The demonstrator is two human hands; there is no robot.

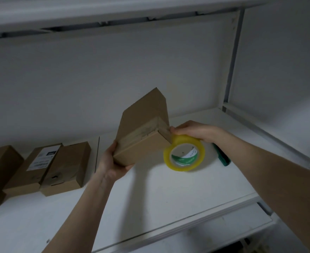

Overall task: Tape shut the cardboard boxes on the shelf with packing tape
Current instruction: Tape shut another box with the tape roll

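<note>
Cardboard box, brown, oblong, tilted above white shelf board; left hand grasps its lower end. Right hand grips yellowish packing tape roll touching box's right corner. Left of box: 3 more brown cardboard boxes lying on shelf. Right of box: dark green tool, partly hidden by right forearm.

L hand grips tilted box; R hand holds tape roll at its end.

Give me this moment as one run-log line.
left hand: holds cardboard box, tilted above shelf | right hand: holds tape roll at box end | other boxes: lying on shelf, left
</note>
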